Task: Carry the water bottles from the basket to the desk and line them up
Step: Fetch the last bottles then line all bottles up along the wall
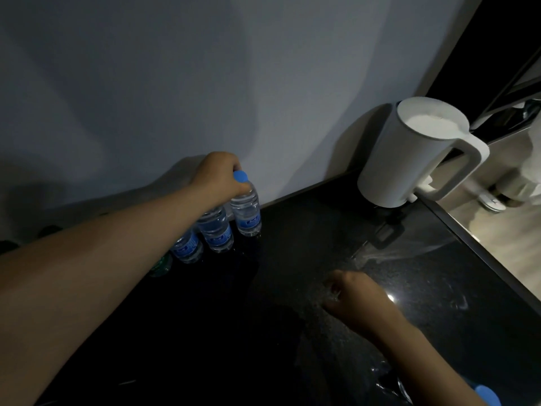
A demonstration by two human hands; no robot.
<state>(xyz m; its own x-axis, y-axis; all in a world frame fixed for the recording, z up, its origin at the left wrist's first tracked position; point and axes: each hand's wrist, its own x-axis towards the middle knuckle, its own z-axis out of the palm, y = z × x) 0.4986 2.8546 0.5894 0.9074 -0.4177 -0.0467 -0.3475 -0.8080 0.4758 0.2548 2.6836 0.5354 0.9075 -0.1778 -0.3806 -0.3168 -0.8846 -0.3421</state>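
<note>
Head view. The left hand [218,177] reached across the dark, glossy desk [292,361] and gripped the neck of the end bottle [246,212]. Its fingers were curled round the neck just beneath the blue cap [240,176], which showed past the knuckles. The end bottle stood upright on the desk, close to the pale wall [205,83], at the right end of a row. The second bottle [217,231] stood just beside it to the left, and the third bottle [187,249] beside that. Both were clear with blue labels, and the forearm hid their tops. A fourth bottle [160,266], greenish and mostly hidden beneath the arm, closed the visible row, which ran along the wall.

The right hand [355,298] rested on the desk well apart from the row. Its fingers were loosely bent with the tips down, and in the dim light it appeared to hold nothing. Under the right forearm, at the lower edge, a lower blue cap [487,396] showed beside some clear, crinkled plastic [386,385]. What these belonged to could not be made out.

A white kettle [409,153] with a looped handle stood at the desk's far right corner against the wall. Beyond the desk edge lay a pale wooden floor [480,244], on which a shoe [493,204] was visible.
</note>
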